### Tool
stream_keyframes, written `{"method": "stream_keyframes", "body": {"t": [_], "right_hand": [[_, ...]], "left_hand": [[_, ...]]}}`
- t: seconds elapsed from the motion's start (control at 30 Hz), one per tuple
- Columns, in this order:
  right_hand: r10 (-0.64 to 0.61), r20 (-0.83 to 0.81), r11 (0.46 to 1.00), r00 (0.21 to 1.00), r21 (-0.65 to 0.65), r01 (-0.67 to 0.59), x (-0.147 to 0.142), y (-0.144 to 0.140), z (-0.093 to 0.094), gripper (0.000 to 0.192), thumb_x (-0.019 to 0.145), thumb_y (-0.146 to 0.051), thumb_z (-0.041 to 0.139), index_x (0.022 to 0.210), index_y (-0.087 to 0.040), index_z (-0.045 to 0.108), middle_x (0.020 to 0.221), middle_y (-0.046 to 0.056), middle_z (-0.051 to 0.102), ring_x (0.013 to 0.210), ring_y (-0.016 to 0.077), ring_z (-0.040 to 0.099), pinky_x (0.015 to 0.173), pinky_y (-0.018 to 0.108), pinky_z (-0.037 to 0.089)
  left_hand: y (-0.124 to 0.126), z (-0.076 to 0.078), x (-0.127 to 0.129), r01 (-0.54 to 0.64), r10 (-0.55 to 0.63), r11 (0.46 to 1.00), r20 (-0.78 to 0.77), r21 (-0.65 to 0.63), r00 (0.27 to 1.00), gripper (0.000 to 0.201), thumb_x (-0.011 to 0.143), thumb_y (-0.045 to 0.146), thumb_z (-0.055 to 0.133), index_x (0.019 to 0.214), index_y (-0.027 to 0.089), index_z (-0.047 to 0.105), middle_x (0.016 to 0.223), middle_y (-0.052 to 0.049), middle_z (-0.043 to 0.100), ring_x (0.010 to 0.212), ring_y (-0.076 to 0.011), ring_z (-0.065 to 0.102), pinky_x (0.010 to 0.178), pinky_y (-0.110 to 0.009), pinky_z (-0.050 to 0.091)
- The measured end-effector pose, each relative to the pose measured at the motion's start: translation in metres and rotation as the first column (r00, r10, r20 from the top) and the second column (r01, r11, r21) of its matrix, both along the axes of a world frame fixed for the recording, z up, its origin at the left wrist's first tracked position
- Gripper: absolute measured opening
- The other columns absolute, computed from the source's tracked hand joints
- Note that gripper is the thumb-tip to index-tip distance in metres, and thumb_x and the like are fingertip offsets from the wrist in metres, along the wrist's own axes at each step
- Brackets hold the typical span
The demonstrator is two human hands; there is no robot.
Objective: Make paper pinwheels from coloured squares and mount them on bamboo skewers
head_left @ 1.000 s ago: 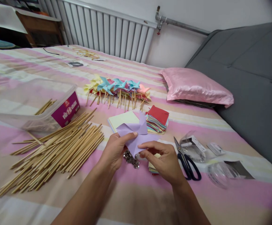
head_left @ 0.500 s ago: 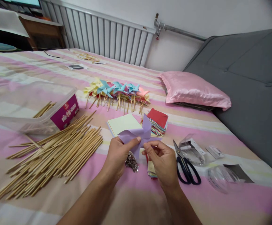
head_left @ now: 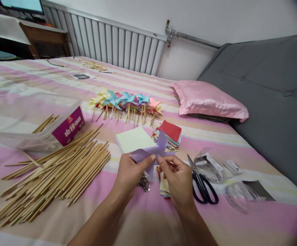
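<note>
Right fingers point(head_left: 165, 166) moved inward; purple pinwheel point(head_left: 145, 151) has one blade point(head_left: 162, 141) upright.

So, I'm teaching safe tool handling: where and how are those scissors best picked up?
I'd grip the scissors by their dark handle loops, coming from the near side, right of the right hand. They lie on the bedspread with the loops toward the person and the blades pointing away, beside clear packaging, so this approach should avoid the tips.

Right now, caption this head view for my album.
Left hand and right hand hold folded purple paper, loose sticks at left, scissors at right, paper pinwheels beyond.
</note>
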State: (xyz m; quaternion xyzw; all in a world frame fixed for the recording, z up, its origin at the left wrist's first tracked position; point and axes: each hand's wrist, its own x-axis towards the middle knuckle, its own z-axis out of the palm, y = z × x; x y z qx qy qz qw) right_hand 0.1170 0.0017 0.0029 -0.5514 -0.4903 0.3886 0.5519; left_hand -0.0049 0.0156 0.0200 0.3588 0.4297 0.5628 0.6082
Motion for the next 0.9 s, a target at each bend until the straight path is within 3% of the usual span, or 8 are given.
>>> {"method": "stream_keyframes", "body": {"t": [0.37,0.47,0.63,0.73,0.9], "right_hand": [[0.036,0.055,0.999,0.998,0.005,-0.036,0.003,0.0,0.003,0.025,0.075,-0.039,0.069,0.067,-0.016,0.063,0.064,0.0,0.059,0.05,0.0094,0.054,0.047,0.021,0.042],[0.026,-0.014,1.0,1.0,0.016,-0.026,0.0,-0.002,0.001,0.024,0.074,-0.036,0.07,0.069,-0.017,0.057,0.063,-0.001,0.057,0.054,0.0104,0.056,0.051,0.021,0.043],[-0.044,-0.26,0.991,0.965,0.111,0.075,-0.008,-0.003,0.003,0.047,0.069,-0.028,0.076,0.101,-0.023,0.042,0.094,0.003,0.065,0.081,0.0169,0.066,0.068,0.027,0.051],[-0.021,-0.324,0.995,0.946,0.081,0.05,-0.011,-0.004,0.004,0.061,0.07,-0.028,0.075,0.119,-0.024,0.038,0.098,0.004,0.065,0.086,0.0177,0.065,0.074,0.029,0.051],[0.07,-0.422,0.997,0.904,-0.009,-0.081,-0.014,-0.004,0.0,0.028,0.074,-0.034,0.071,0.092,-0.016,0.061,0.09,0.006,0.07,0.084,0.0188,0.065,0.076,0.03,0.051]], "left_hand": [[0.0,-0.001,0.0,0.019,-0.018,1.0,-0.036,0.007,0.999,0.019,0.062,0.024,0.077,0.08,0.016,0.074,0.078,-0.005,0.073,0.074,-0.0194,0.064,0.068,-0.027,0.049],[0.0,0.001,0.001,-0.008,0.007,0.999,-0.026,-0.037,1.0,0.019,0.061,0.024,0.077,0.077,0.015,0.073,0.075,-0.005,0.072,0.072,-0.0201,0.065,0.067,-0.027,0.049],[-0.001,0.003,0.002,0.009,-0.001,0.998,0.118,-0.069,0.993,0.025,0.062,0.025,0.076,0.084,0.015,0.071,0.079,-0.004,0.072,0.077,-0.0204,0.066,0.073,-0.029,0.05],[0.0,0.001,0.002,0.004,0.008,0.998,0.177,-0.068,0.984,0.029,0.063,0.027,0.076,0.089,0.014,0.071,0.085,-0.006,0.073,0.081,-0.0205,0.066,0.075,-0.029,0.049],[-0.002,0.0,0.005,0.038,-0.028,0.998,0.192,-0.048,0.981,0.031,0.064,0.024,0.076,0.093,0.015,0.071,0.087,-0.006,0.073,0.081,-0.0201,0.066,0.076,-0.029,0.049]]}}
